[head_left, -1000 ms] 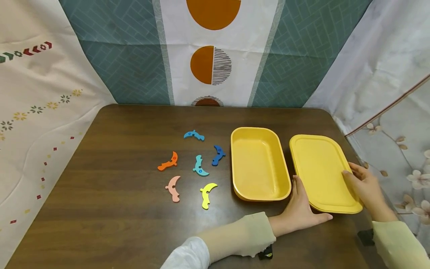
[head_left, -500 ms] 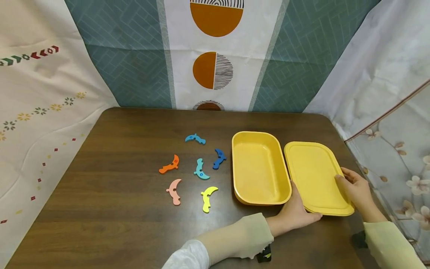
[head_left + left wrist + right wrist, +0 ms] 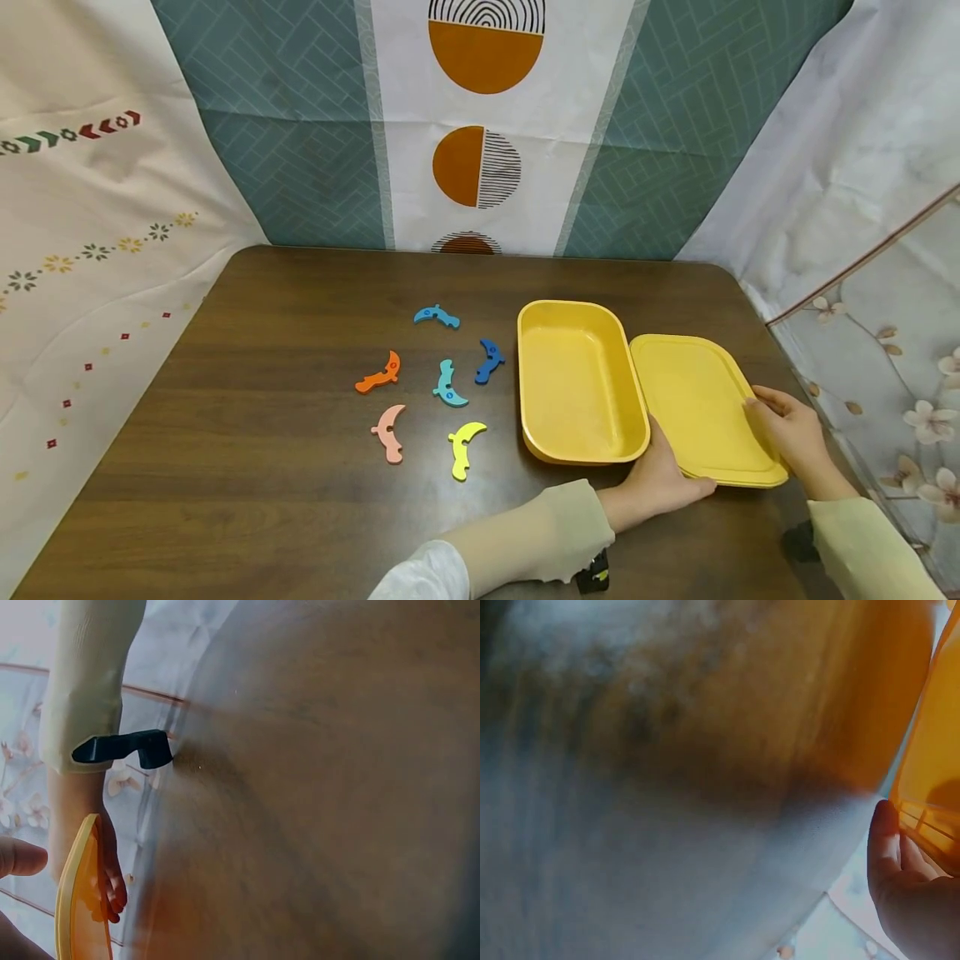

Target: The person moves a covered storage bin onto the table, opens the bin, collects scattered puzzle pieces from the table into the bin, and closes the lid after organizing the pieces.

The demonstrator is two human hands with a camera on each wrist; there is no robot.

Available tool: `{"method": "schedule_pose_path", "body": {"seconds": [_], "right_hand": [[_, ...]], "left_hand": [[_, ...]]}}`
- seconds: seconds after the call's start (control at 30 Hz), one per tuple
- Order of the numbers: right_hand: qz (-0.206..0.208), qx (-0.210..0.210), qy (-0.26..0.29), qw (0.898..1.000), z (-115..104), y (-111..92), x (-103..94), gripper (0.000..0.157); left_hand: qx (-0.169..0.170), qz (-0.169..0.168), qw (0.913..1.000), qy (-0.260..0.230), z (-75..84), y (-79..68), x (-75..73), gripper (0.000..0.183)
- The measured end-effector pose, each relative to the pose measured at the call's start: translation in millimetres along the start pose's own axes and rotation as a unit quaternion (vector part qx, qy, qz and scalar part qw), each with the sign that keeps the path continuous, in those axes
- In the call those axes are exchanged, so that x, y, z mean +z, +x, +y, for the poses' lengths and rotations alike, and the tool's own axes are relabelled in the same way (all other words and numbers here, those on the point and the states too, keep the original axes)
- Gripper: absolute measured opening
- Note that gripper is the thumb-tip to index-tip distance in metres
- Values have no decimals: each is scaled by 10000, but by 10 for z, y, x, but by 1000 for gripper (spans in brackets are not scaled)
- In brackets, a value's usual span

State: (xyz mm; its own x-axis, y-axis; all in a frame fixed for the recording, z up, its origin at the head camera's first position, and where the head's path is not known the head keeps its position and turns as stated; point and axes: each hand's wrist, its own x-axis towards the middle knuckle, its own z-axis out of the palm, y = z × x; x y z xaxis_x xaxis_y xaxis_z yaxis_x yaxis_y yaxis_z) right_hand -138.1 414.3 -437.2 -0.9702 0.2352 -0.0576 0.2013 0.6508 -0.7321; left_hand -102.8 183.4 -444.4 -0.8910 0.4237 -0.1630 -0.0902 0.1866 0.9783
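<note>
A yellow rectangular box [image 3: 581, 383] stands without its cover on the brown table. Beside it on the right is its flat yellow lid [image 3: 705, 408], tilted a little and close against the box's rim. My right hand [image 3: 791, 437] pinches the lid's right edge, thumb on top; the right wrist view shows the fingers [image 3: 886, 832] at its underside. Between box and lid is my left hand [image 3: 660, 479], its fingers along the box's right side near the front corner. Its thumb [image 3: 22, 857] points straight out by the lid's front edge. Part of those fingers is hidden.
Several small crescent-shaped pieces lie left of the box: light blue [image 3: 437, 317], dark blue [image 3: 490, 362], orange [image 3: 378, 374], teal [image 3: 448, 385], pink [image 3: 389, 435] and yellow [image 3: 462, 451]. Patterned cloths hang behind the table [image 3: 262, 517] and at both sides.
The lid has shifted left in my right hand, from a gap beside the box to right against it. My left hand has moved slightly left with it. The head view has tilted up a little.
</note>
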Motion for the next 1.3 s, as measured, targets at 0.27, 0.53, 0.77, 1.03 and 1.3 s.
{"method": "schedule_pose_path", "body": {"seconds": [0.27,0.53,0.77,1.03,1.3], "right_hand": [[285,-186,-502,9982,4,3,9,55],[157,-255,-713,9970,11,-10,26,57],[-346,-120,-648,9972,-26,-8,32,64],[-691,-61,-324,9971,-54,-29,29,71],[-821,-146,-243,9962,-37,-36,49,70]], "left_hand": [[-319,64,9992,-245,18,-8,-2,110],[-775,32,9969,-143,26,-34,15,99],[-983,114,9951,39,-2,8,28,93],[-952,237,9951,135,-17,31,75,92],[-1038,345,9939,162,-10,44,99,95]]}}
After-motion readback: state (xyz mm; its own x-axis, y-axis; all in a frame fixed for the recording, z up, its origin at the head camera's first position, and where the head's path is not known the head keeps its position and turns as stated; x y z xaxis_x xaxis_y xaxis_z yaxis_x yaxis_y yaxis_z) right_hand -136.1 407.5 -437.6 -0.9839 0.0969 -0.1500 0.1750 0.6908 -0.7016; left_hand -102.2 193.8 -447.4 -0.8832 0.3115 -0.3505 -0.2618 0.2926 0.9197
